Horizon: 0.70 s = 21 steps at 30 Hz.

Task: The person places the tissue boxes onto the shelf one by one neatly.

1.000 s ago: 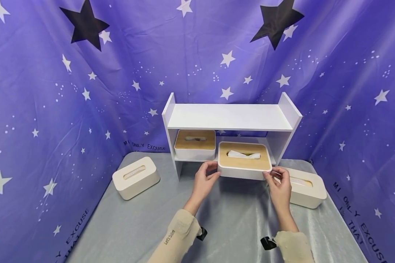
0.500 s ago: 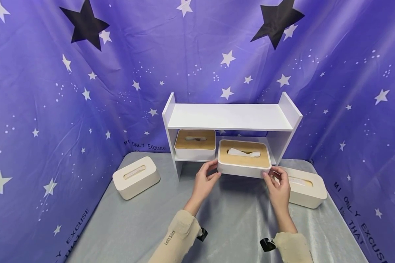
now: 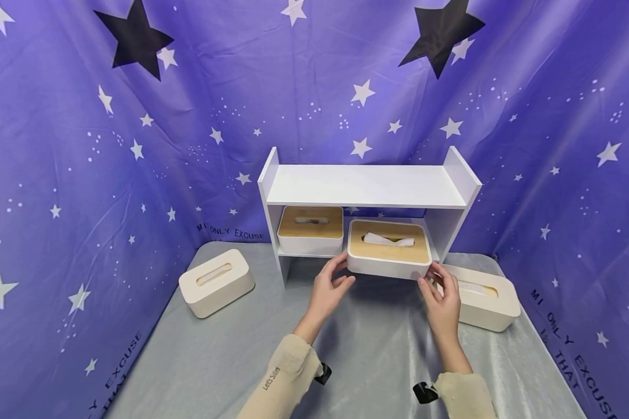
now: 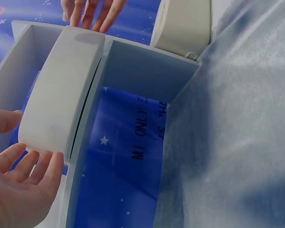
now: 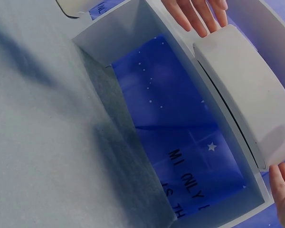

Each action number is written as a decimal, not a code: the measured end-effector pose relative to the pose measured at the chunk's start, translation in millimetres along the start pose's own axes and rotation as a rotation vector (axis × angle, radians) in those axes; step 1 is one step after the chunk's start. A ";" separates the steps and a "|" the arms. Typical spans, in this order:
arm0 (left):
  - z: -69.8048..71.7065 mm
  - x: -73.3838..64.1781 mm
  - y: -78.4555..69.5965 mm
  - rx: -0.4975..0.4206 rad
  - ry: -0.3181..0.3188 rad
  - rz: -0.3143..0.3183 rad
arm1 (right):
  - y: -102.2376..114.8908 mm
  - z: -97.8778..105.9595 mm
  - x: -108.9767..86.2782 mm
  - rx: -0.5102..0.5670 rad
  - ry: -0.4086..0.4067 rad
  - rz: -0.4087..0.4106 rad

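A white tissue box [image 3: 388, 266] with a wood-look lid and a tissue showing in its slot sits at the middle level of a white shelf [image 3: 364, 185], its front edge jutting out. My left hand [image 3: 325, 291] touches its left end with the fingertips, the thumb held apart in front. At the right end my right hand [image 3: 442, 297] rests its fingers, the thumb near the front corner. In the left wrist view the front wall of the box [image 4: 61, 90] spans between both hands. A similar tissue box [image 3: 310, 237] stands beside it on the left.
Two cream tissue boxes lie on the grey cloth: one box [image 3: 217, 283] to the left, the other box [image 3: 484, 305] to the right beside my right hand. A starred purple curtain [image 3: 314, 75] surrounds the table.
The wood-lidded tissue box between my hands has slid slightly back onto the shelf. Both hands followed a little, and the left thumb now stands farther from the box.
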<state>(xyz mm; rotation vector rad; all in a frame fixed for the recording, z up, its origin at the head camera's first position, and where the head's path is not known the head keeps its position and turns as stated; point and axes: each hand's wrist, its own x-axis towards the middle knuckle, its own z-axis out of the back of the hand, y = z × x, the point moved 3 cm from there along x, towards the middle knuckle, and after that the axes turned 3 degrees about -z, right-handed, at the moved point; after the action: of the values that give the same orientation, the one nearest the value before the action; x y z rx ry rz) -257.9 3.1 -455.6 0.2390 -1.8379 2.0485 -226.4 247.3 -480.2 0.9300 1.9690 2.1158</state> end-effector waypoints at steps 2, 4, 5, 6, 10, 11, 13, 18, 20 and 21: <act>-0.9 1.1 6.0 -0.001 0.006 0.004 | -0.5 0.2 0.3 0.005 0.012 0.002; -1.4 1.9 8.8 -0.009 0.013 0.007 | 1.9 -0.3 -0.6 0.010 0.026 0.010; -1.7 2.5 9.3 -0.007 0.015 0.009 | 2.5 -0.3 -1.1 0.019 0.033 0.017; -2.2 2.8 9.5 -0.013 0.017 0.008 | 3.7 -0.5 -1.8 0.023 0.036 0.021; -4.1 4.1 10.8 -0.015 0.029 0.006 | 4.4 -1.8 -3.5 0.030 0.049 0.008; -4.6 4.5 10.9 -0.015 0.032 0.003 | 3.9 -1.9 -3.4 0.028 0.051 0.002; -5.2 4.8 11.5 -0.019 0.039 -0.001 | 3.3 -2.0 -2.9 0.013 0.057 -0.012; -6.6 6.1 11.7 -0.003 0.052 0.012 | 1.3 -1.8 -0.8 -0.011 0.083 -0.015; -7.4 6.7 11.4 0.019 0.055 0.018 | 1.4 -2.0 0.1 -0.012 0.099 -0.023; -7.8 7.0 10.8 0.030 0.056 0.022 | 1.6 -2.0 0.5 -0.016 0.108 -0.026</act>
<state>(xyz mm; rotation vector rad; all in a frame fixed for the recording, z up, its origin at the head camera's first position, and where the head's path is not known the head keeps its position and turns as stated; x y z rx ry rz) -267.5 11.1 -463.9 0.1685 -1.7852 2.0767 -227.3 245.5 -478.4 0.7986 1.9988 2.2078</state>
